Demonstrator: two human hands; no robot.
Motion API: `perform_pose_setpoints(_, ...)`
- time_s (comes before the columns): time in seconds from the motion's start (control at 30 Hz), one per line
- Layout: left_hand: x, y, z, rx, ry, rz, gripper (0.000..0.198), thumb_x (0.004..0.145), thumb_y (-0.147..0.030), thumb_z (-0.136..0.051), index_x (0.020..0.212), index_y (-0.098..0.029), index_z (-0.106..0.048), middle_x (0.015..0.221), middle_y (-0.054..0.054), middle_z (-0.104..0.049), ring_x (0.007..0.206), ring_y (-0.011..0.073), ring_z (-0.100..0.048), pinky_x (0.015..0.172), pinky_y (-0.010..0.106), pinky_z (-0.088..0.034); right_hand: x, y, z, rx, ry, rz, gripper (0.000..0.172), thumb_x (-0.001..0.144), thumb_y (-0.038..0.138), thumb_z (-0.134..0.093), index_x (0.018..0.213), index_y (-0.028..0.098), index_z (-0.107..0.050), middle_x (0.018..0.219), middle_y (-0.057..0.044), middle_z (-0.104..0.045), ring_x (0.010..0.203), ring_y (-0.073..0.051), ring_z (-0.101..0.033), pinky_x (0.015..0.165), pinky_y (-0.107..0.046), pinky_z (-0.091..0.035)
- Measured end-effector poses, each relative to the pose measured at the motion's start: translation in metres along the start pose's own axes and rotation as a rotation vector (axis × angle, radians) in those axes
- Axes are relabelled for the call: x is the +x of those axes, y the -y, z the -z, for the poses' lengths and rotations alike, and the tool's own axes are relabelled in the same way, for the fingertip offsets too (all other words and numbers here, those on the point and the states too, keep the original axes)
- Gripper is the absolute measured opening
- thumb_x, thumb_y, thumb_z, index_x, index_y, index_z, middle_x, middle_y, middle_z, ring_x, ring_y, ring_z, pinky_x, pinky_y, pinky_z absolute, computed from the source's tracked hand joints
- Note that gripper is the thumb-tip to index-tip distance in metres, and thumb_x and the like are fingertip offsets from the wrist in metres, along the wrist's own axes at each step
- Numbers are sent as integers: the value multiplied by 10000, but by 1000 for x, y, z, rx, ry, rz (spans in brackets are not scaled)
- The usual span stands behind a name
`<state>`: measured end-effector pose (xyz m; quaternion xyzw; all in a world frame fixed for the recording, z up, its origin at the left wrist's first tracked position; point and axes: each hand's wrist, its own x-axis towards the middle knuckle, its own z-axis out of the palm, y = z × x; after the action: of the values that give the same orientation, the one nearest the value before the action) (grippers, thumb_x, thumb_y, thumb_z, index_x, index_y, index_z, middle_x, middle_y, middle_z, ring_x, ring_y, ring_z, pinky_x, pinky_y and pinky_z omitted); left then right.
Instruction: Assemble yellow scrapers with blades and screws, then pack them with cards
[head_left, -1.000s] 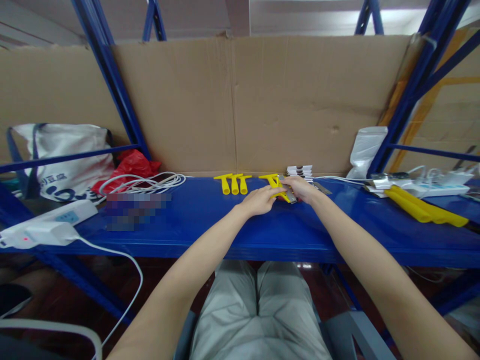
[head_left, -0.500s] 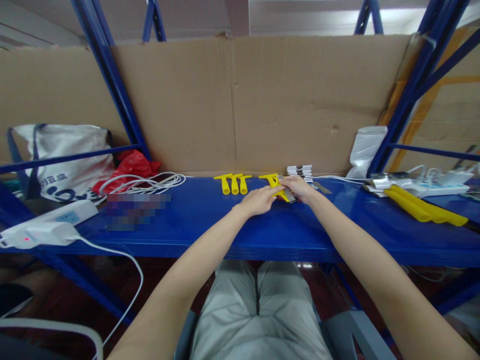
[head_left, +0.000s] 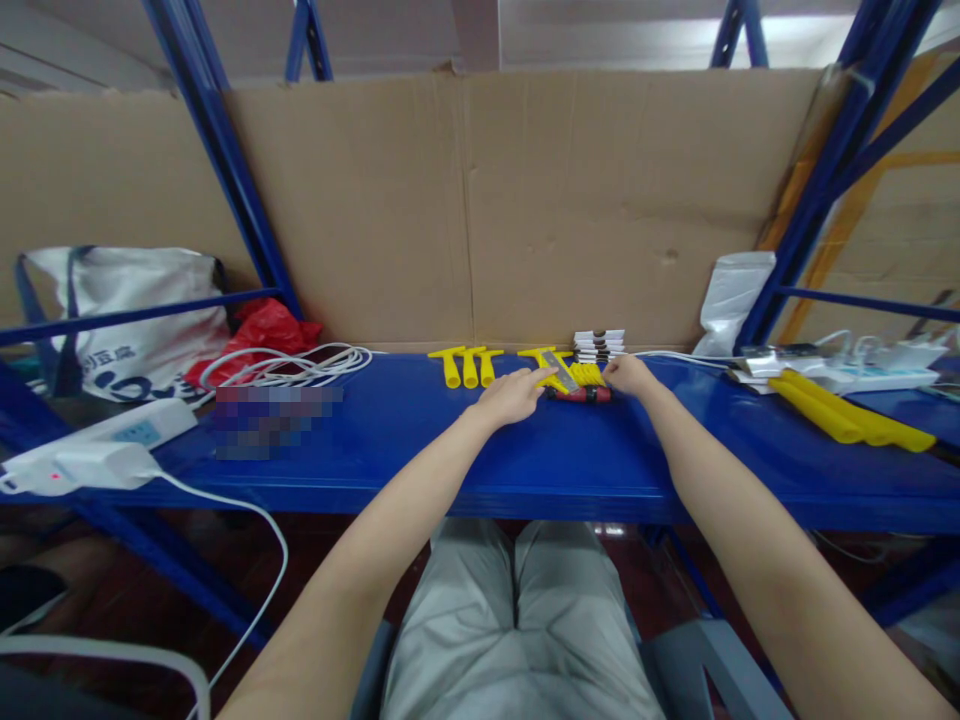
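Note:
My left hand [head_left: 511,397] is closed on a yellow scraper handle, whose T-shaped head carries a grey metal blade [head_left: 562,371]. My right hand [head_left: 630,376] is at the right end of a row of small yellow pieces [head_left: 587,374], its fingers curled; whatever they grip is too small to make out. A red and black screwdriver [head_left: 581,395] lies in front of the yellow pieces. Behind them is a stack of small white boxes [head_left: 598,345]. Several yellow T-shaped handles [head_left: 470,368] stand side by side to the left of my left hand.
Coiled white cable [head_left: 322,366], a red bag [head_left: 274,332] and a white power strip [head_left: 112,450] are on the left of the blue table [head_left: 420,460]. Long yellow handles [head_left: 844,412] lie at the right, near another power strip. Cardboard [head_left: 360,220] stands behind.
My right hand has moved right, off the blade and the yellow scraper, uncovering the small yellow pieces and the screwdriver. My left hand has barely moved and still holds the scraper.

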<state>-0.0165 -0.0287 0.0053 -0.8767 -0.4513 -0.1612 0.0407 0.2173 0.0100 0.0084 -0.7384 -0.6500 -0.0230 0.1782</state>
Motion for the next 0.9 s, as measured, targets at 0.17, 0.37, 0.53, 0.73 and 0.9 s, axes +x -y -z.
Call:
perform_pose_setpoints(0.17,-1,-1,0,-4,16,-38,482,943,-295,-337,1423,-339,-346,1245,62,-578,1139,247,-554,912,385,-453,4,-8,-9,18,51,-46,148,771,262,-634,729,149,-720,824,-112,-714,788,-199,-661,646,-227,-454)
perform_pose_setpoints(0.37,0,-1,-1,2,24,-58,476,941,-301,-351,1416,-336,-362,1233,63,-589,1116,243,-568,908,377,-454,9,-16,-14,-13,82,-29,180,764,313,-657,741,149,-729,858,-131,-714,796,-214,-660,662,-249,-461)
perform_pose_setpoints(0.53,0,0,-1,-14,12,-63,478,938,-298,-354,1415,-331,-364,1226,51,-600,1121,229,-566,920,368,-453,5,-14,-12,-54,89,-10,169,797,244,-600,845,159,-738,906,-127,-717,854,-207,-661,668,-233,-456)
perform_pose_setpoints(0.73,1,1,-1,-21,5,-67,470,937,-295,-361,1405,-329,-384,1226,49,-605,1124,223,-567,928,369,-453,-3,-5,-4,-128,73,-68,268,810,163,-501,961,85,-707,1007,-214,-683,974,-268,-641,720,-276,-451)
perform_pose_setpoints(0.9,0,1,-2,-24,2,-69,488,934,-290,-374,1420,-330,-356,1255,44,-596,1146,222,-557,944,371,-446,-4,-7,1,17,-70,-148,298,820,230,-482,993,94,-684,1030,-206,-672,993,-277,-625,730,-289,-443)
